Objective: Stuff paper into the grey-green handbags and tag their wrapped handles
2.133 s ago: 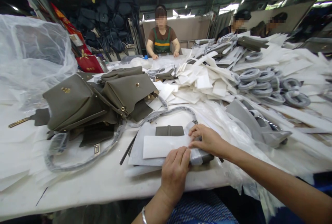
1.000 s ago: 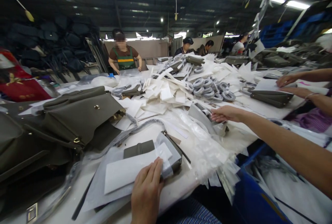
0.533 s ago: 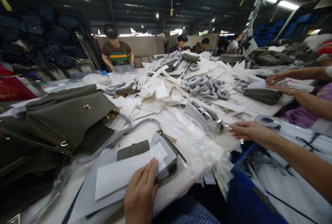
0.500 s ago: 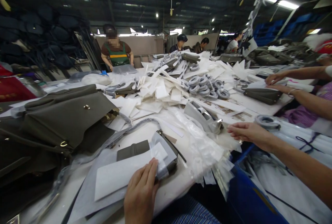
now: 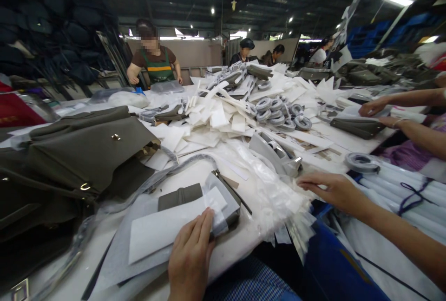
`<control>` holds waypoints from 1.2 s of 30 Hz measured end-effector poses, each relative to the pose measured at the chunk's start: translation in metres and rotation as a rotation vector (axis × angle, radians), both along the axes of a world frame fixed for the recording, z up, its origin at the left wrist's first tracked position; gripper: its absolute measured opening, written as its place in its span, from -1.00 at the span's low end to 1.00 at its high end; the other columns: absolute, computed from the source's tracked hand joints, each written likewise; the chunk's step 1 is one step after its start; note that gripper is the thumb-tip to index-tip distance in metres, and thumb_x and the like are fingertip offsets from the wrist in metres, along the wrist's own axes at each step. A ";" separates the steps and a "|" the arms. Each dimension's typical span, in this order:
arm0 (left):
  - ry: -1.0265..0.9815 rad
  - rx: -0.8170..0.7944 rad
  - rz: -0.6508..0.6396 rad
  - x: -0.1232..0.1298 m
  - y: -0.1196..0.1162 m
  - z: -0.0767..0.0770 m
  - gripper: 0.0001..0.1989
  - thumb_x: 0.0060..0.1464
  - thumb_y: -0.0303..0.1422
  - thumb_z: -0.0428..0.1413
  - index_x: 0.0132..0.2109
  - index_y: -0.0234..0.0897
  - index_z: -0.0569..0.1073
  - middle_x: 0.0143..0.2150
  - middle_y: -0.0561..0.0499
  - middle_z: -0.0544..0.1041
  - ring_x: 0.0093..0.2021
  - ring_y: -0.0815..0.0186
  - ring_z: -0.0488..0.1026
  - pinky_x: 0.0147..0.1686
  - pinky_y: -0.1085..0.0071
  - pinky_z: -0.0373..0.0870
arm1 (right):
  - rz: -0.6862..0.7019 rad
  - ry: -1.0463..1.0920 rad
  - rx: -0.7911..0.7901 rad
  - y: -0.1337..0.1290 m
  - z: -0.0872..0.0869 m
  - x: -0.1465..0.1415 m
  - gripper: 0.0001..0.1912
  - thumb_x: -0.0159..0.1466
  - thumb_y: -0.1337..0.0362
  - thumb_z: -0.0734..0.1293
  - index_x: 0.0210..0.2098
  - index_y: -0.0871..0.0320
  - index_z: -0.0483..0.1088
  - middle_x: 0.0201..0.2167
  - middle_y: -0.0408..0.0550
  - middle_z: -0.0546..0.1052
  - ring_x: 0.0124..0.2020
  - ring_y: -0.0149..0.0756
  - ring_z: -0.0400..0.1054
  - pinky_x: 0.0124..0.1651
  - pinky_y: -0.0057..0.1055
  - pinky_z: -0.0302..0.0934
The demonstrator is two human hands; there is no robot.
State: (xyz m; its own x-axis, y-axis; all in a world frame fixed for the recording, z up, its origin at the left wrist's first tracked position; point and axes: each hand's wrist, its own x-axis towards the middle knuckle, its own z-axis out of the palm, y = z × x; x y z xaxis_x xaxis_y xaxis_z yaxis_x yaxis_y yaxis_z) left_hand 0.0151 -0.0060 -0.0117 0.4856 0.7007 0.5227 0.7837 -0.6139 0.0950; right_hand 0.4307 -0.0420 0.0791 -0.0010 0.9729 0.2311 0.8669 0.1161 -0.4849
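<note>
My left hand (image 5: pixel 193 245) lies on a white foam sheet (image 5: pixel 163 231), its fingers stretched out and pressing the sheet's right end. Beneath it are thin translucent wrapping paper (image 5: pixel 114 264) and an olive-grey bag (image 5: pixel 181 197), partly hidden. The bag's strap (image 5: pixel 156 179), wrapped in clear film, curves away behind it. My right hand (image 5: pixel 331 192) hovers by the table's right edge, fingers extended and slightly apart, with nothing visible in them. Just left of it lie clear plastic bags (image 5: pixel 265 194); a grey tape dispenser (image 5: pixel 272 152) stands behind them.
Large olive-grey bags (image 5: pixel 80 152) are heaped at left. White foam pieces (image 5: pixel 219 115) and wrapped strap coils (image 5: pixel 275 110) pile up mid-table. A blue bin (image 5: pixel 337 264) stands at lower right. A co-worker's hands (image 5: pixel 376 106) handle another bag; a person (image 5: pixel 156 64) stands across the table.
My right hand has moved slightly left, closer to the plastic bags, and its fingers have drawn nearer each other. My left hand stays on the foam sheet. The person opposite has raised a hand.
</note>
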 end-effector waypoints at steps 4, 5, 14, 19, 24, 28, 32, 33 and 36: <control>-0.046 -0.026 0.042 0.005 -0.003 0.008 -0.38 0.05 -0.65 0.16 0.26 -0.29 0.30 0.11 -0.04 0.55 0.03 0.17 0.48 0.07 0.24 0.42 | 0.441 -0.106 -0.037 0.019 0.031 -0.070 -0.80 0.38 0.19 0.27 -0.16 -0.02 0.56 -0.26 -0.09 0.64 -0.26 -0.26 0.52 -0.17 -0.41 0.34; -0.058 -0.030 0.048 0.007 -0.004 0.010 -0.39 0.04 -0.66 0.16 0.24 -0.30 0.31 0.10 -0.04 0.56 0.02 0.17 0.49 0.06 0.24 0.43 | 0.532 -0.121 -0.057 0.028 0.038 -0.088 -0.80 0.39 0.20 0.26 -0.15 -0.01 0.55 -0.26 -0.08 0.63 -0.27 -0.29 0.51 -0.18 -0.43 0.32; -0.108 0.026 0.062 0.012 -0.004 0.015 -0.57 0.15 -0.49 0.21 0.17 -0.30 0.39 0.05 -0.03 0.60 -0.03 0.20 0.51 -0.03 0.26 0.48 | 1.010 -0.396 -0.120 0.128 0.047 -0.206 -0.87 0.27 0.23 0.37 -0.40 0.07 0.53 -0.47 -0.17 0.56 -0.46 -0.38 0.39 -0.40 -0.46 0.09; -0.129 0.023 0.081 0.014 -0.004 0.013 -0.69 0.17 -0.40 0.23 0.05 -0.25 0.46 0.06 -0.02 0.57 -0.05 0.23 0.48 -0.04 0.28 0.47 | 1.129 -0.590 -0.227 0.159 0.037 -0.232 -0.97 0.18 0.28 0.44 -0.39 0.02 0.57 -0.46 -0.19 0.60 -0.45 -0.36 0.39 -0.44 -0.45 -0.03; -0.146 0.070 0.045 0.013 -0.004 0.006 -0.81 0.27 -0.38 0.12 0.01 -0.24 0.49 0.09 -0.01 0.56 -0.01 0.24 0.48 -0.03 0.30 0.43 | 1.133 -0.771 -0.219 0.166 0.031 -0.250 -0.94 0.15 0.30 0.48 -0.44 -0.02 0.58 -0.49 -0.19 0.61 -0.48 -0.36 0.39 -0.48 -0.42 -0.13; -0.145 0.101 0.016 0.010 -0.004 0.001 -0.81 0.32 -0.38 0.06 0.01 -0.22 0.50 0.18 -0.01 0.52 0.06 0.26 0.46 -0.02 0.33 0.41 | 1.126 -0.791 -0.213 0.175 0.025 -0.261 -0.87 0.07 0.33 0.52 -0.55 0.00 0.55 -0.60 -0.20 0.55 -0.57 -0.35 0.32 -0.50 -0.40 -0.17; -0.140 0.101 0.007 0.008 -0.004 -0.001 -0.81 0.31 -0.35 0.08 0.02 -0.19 0.51 0.14 0.03 0.55 0.03 0.29 0.48 -0.03 0.36 0.42 | 1.141 -0.762 -0.237 0.199 0.019 -0.269 -0.82 0.01 0.19 0.57 -0.60 0.05 0.53 -0.69 -0.19 0.49 -0.62 -0.35 0.26 -0.49 -0.41 -0.14; -0.145 0.099 0.008 0.008 -0.004 -0.002 -0.80 0.31 -0.35 0.08 0.02 -0.19 0.51 0.13 0.04 0.56 0.02 0.29 0.48 -0.03 0.36 0.42 | 1.155 -0.747 -0.247 0.206 0.018 -0.271 -0.80 0.01 0.15 0.57 -0.60 0.05 0.54 -0.70 -0.19 0.48 -0.63 -0.37 0.24 -0.49 -0.41 -0.13; -0.161 0.090 0.022 0.009 -0.004 -0.001 -0.80 0.31 -0.35 0.07 0.03 -0.19 0.50 0.11 0.05 0.57 0.01 0.29 0.49 -0.04 0.36 0.42 | 1.203 -0.684 -0.270 0.225 0.013 -0.271 -0.78 0.05 0.09 0.55 -0.57 0.05 0.55 -0.68 -0.23 0.49 -0.64 -0.42 0.19 -0.49 -0.43 -0.13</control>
